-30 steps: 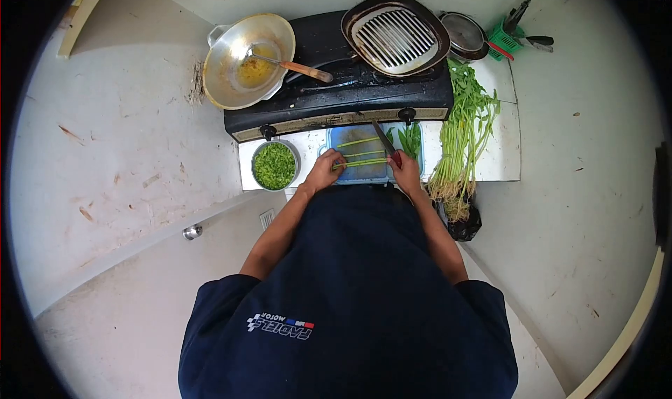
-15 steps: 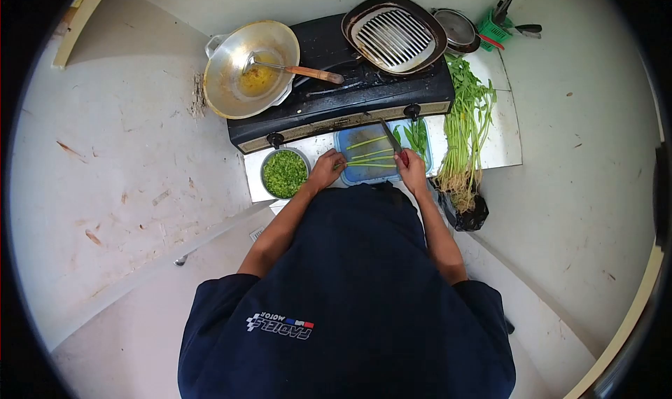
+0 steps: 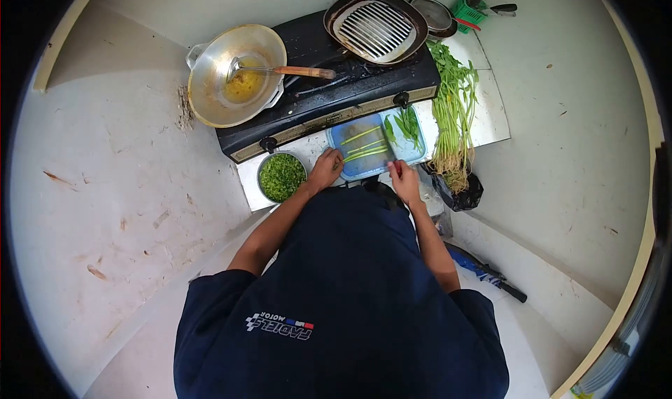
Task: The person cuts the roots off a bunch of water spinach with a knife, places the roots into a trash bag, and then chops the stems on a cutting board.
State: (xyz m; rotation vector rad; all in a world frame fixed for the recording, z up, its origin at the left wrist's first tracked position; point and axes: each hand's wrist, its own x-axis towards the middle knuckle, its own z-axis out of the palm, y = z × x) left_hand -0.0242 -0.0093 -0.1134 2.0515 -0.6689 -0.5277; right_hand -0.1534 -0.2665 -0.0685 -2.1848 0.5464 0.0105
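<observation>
Several green stems (image 3: 365, 150) lie side by side across a blue plastic tray (image 3: 343, 129). At their left ends, the curled fingers of my left hand (image 3: 327, 169) pinch the nearest stems. My right hand (image 3: 404, 180) is closed round the handle of a knife (image 3: 390, 147), whose motion-blurred blade points away from me at the stems' right ends. Loose green leaves (image 3: 406, 126) rest on the tray's right part, beyond the blade. Beside my left hand stands a round bowl (image 3: 262, 189) filled with finely chopped greens (image 3: 283, 175).
Behind the tray is a black gas stove (image 3: 308, 108) bearing a wok (image 3: 204, 94) with a wooden-handled ladle (image 3: 304, 71) and a grill pan (image 3: 420, 24). A bunch of rooted greens (image 3: 451, 112) lies at right, its roots over a black plastic bag (image 3: 467, 194). A green basket (image 3: 467, 12) holds utensils.
The knife has swung from a slant to pointing nearly straight away from me, at the stems' right ends. My left hand stays at their left ends. The whole view has shifted and turned slightly.
</observation>
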